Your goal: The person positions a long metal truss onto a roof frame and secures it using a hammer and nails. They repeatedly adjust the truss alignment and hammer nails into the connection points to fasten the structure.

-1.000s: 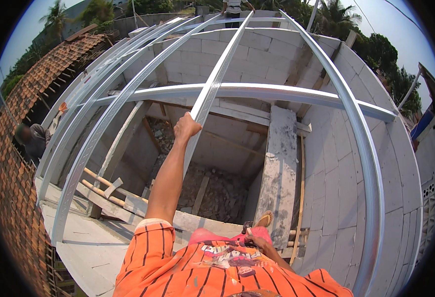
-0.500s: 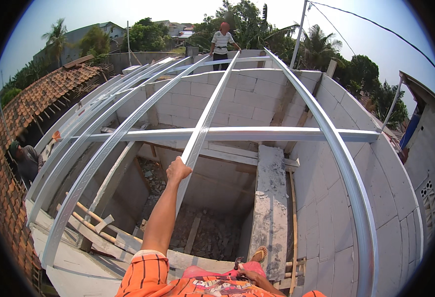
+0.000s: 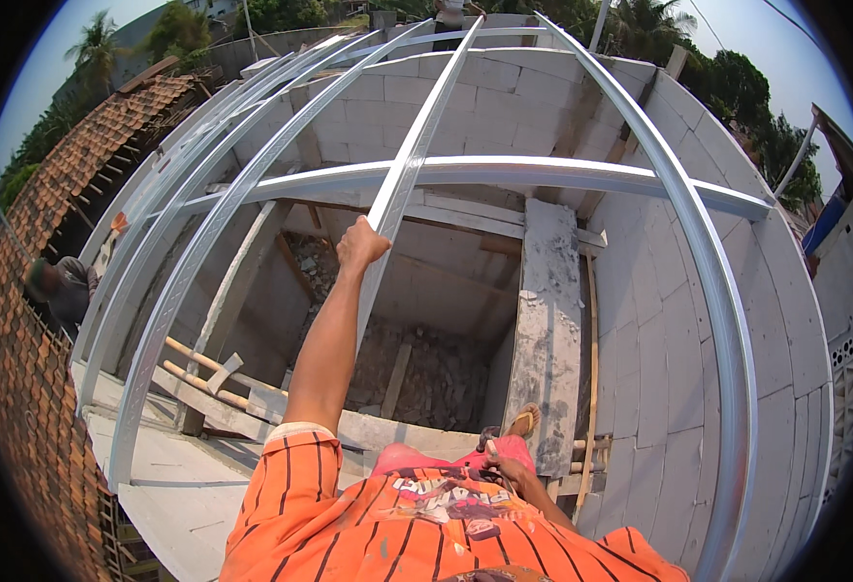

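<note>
My left hand (image 3: 363, 244) is closed around the edge of a long silver metal roof beam (image 3: 402, 194). That beam runs away from me and rests across a silver cross beam (image 3: 543, 174). Low at my lap, my right hand (image 3: 509, 466) is closed on a small dark-headed hand tool (image 3: 487, 439); its exact kind is too small to make out. My sandalled foot (image 3: 523, 421) stands on a rough grey plank (image 3: 549, 320). The lower end of the held beam drops out of sight behind my left forearm.
Several more beams (image 3: 252, 184) lie to the left, and one curved-looking beam (image 3: 708, 252) to the right. Pale block walls (image 3: 659, 359) surround a deep rubble-floored pit (image 3: 417, 378). A co-worker (image 3: 63, 289) is by the tiled roof (image 3: 67, 184); another person (image 3: 449, 21) stands at the far wall.
My view has tipped downward, so the beams and walls sit higher in the picture and more of my orange striped clothing shows. My left hand keeps its hold on the beam.
</note>
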Motion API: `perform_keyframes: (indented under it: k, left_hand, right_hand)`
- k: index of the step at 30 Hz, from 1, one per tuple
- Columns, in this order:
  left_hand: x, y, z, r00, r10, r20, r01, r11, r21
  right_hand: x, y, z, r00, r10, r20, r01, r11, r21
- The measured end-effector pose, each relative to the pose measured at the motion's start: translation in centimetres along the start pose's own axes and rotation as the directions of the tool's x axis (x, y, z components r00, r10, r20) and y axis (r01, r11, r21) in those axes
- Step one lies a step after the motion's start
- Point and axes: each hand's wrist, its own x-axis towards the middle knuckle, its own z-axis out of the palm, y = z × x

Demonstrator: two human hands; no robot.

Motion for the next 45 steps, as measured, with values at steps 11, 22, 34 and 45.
perform_keyframes:
  k: [11,22,34,45]
  left_hand:
    - [0.2,0.1,0.1,1.0,-0.005,0.003,0.005,1.0,0.0]
    - [0.3,0.0,-0.1,0.999,-0.016,0.027,0.016,1.0,0.003]
    - [0.2,0.0,0.0,1.0,-0.002,0.018,0.002,1.0,-0.003]
    - [0.2,-0.1,-0.1,1.0,-0.011,0.023,0.011,1.0,0.002]
  right_hand:
    - [0.4,0.2,0.3,0.999,-0.012,-0.04,0.012,1.0,0.0]
    - [-0.8,-0.3,1.7,0.997,-0.006,-0.078,0.007,1.0,0.017]
    - [0.4,0.4,0.7,0.997,0.004,-0.077,-0.005,1.0,-0.022]
    - [-0.3,0.0,1.5,0.996,-0.004,-0.086,0.003,1.0,-0.011]
